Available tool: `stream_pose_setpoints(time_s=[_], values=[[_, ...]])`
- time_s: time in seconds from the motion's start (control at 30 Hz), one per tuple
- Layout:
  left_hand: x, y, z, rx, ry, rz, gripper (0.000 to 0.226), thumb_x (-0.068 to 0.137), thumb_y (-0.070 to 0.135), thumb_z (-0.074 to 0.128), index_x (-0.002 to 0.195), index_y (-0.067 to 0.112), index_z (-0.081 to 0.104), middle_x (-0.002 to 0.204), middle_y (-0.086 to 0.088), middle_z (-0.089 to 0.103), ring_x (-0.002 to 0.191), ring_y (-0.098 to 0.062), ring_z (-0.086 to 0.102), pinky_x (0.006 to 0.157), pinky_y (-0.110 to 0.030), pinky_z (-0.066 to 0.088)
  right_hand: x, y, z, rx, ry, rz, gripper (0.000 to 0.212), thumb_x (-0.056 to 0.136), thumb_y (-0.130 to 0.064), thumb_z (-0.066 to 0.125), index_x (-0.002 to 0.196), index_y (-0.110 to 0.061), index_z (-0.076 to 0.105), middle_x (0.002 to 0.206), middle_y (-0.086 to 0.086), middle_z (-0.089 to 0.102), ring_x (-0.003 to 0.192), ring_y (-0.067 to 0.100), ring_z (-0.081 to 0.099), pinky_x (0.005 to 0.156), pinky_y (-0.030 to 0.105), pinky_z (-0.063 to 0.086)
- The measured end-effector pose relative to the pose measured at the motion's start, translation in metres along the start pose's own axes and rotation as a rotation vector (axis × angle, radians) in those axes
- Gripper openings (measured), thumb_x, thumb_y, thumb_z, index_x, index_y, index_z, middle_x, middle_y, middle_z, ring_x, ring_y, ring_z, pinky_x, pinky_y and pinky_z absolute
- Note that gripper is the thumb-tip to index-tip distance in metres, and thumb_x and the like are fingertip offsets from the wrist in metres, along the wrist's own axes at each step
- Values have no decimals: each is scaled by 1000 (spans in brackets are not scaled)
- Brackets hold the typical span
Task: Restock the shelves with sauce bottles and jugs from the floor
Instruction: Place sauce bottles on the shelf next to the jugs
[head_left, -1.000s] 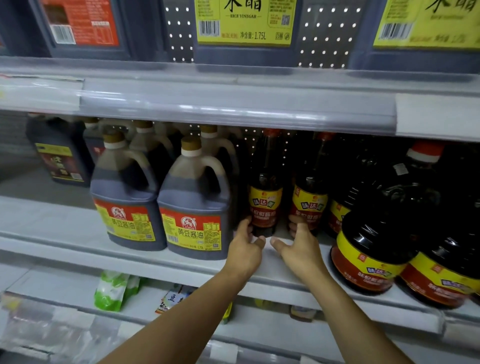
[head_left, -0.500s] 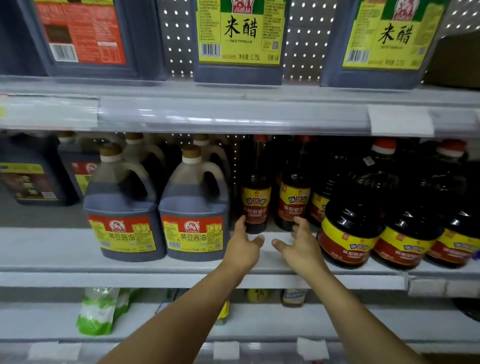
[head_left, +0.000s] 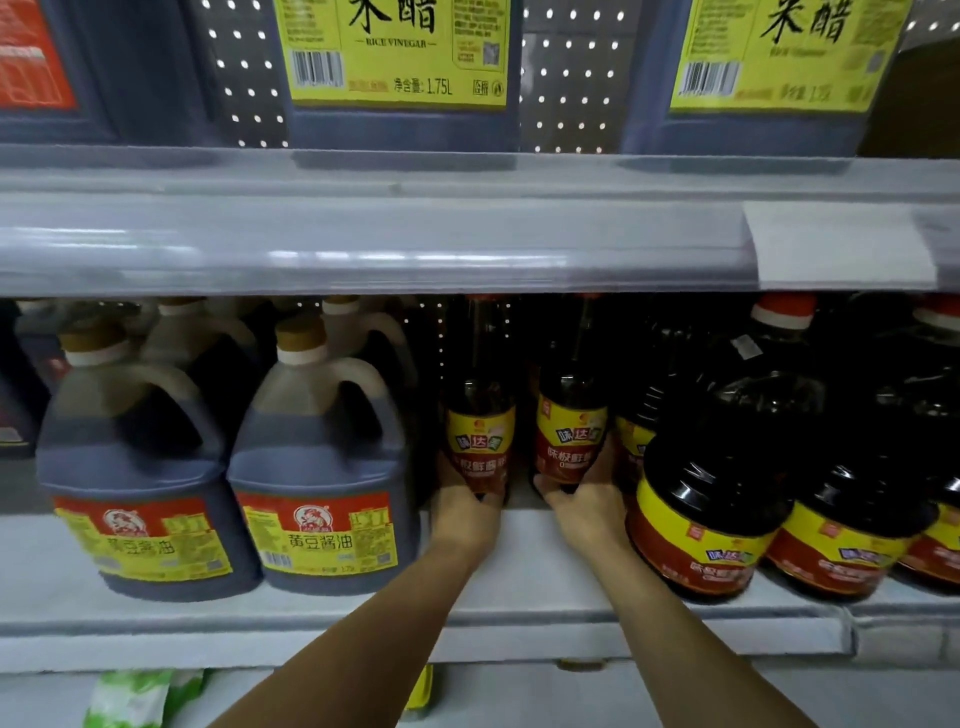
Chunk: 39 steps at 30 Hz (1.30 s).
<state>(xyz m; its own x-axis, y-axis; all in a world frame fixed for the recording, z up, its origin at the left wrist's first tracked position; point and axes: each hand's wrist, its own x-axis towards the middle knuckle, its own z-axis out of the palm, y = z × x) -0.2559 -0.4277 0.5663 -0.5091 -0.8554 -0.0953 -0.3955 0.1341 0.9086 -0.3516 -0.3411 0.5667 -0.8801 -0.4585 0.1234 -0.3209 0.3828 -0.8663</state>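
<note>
Head view: hands (head_left: 464, 514) (head_left: 584, 506) grip slim glossy bottles (head_left: 480, 441) (head_left: 569, 431).

Bare shelf strip (head_left: 524, 551) between soy jug (head_left: 322, 478) and round bottle (head_left: 701, 519); overhead shelf lip (head_left: 363, 249) low.

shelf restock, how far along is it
Done: the middle grey metal shelf already holds handled soy jugs and round dark jugs. In hand: left hand and right hand each grip a slim dark bottle. Floor stock is out of view.
</note>
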Motion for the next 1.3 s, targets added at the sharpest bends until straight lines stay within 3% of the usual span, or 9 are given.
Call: stream_pose_setpoints(time_s=[0.13, 0.3, 0.4, 0.6, 0.73, 0.87, 1.17, 1.3], values=[[12, -1, 3, 9, 32, 7, 79, 84, 27, 68, 147, 16, 22, 146, -12, 40, 132, -30, 41, 105, -33, 36, 10, 8, 10, 16, 33, 10, 97, 78, -22, 75, 149, -8, 9, 151, 15, 29, 136, 31, 32, 103, 31, 31], [18, 3, 5, 57, 38, 5, 76, 83, 24, 70, 144, 12, 27, 144, -12, 41, 130, -29, 42, 103, -29, 34, 16, 14, 11, -7, 91, -5, 88, 77, -22, 76, 145, -5, 22, 146, 16, 36, 133, 32, 35, 103, 33, 32], [20, 1, 5, 35, 6, -31, 74, 82, 22, 71, 143, 13, 30, 139, -12, 46, 125, -30, 46, 92, -25, 36, 13, 15, 9, -5, 99, -22, 83, 76, -17, 76, 142, -4, 27, 140, 18, 42, 129, 32, 41, 99, 31, 35], [30, 2, 6, 16, -37, -23, 83, 74, 22, 78, 143, 13, 32, 141, -11, 45, 128, -31, 44, 106, -37, 37, 14, 22, 7, -31, 104, -76, 79, 73, -16, 79, 136, -2, 34, 133, 18, 49, 124, 32, 48, 94, 23, 32], [34, 1, 8, -8, -17, -2, 102, 53, 38, 76, 142, 14, 34, 140, -11, 46, 128, -32, 44, 106, -45, 39, 18, 22, 10, -3, 62, -35, 92, 67, -20, 83, 139, -4, 30, 135, 15, 48, 124, 31, 48, 92, 23, 35], [37, -4, 9, -26, -4, -3, 99, 56, 32, 81, 142, 13, 35, 140, -11, 46, 129, -32, 44, 107, -46, 39, 21, 19, 12, -39, 77, -12, 96, 66, -24, 84, 140, -3, 28, 137, 17, 46, 125, 33, 46, 97, 33, 40], [35, -5, 10, -43, -9, -7, 88, 71, 15, 81, 144, 13, 32, 142, -9, 45, 130, -28, 43, 108, -36, 37, 18, 17, 11, -28, 30, 41, 94, 70, -23, 82, 142, -4, 25, 138, 17, 45, 126, 32, 46, 97, 32, 40], [23, -1, 5, 33, -39, 7, 86, 78, 18, 75, 147, 14, 24, 145, -9, 41, 132, -28, 41, 105, -30, 35, 13, 13, 6, -38, -4, 67, 88, 73, -23, 80, 141, -4, 27, 136, 16, 48, 123, 32, 48, 93, 30, 41]])
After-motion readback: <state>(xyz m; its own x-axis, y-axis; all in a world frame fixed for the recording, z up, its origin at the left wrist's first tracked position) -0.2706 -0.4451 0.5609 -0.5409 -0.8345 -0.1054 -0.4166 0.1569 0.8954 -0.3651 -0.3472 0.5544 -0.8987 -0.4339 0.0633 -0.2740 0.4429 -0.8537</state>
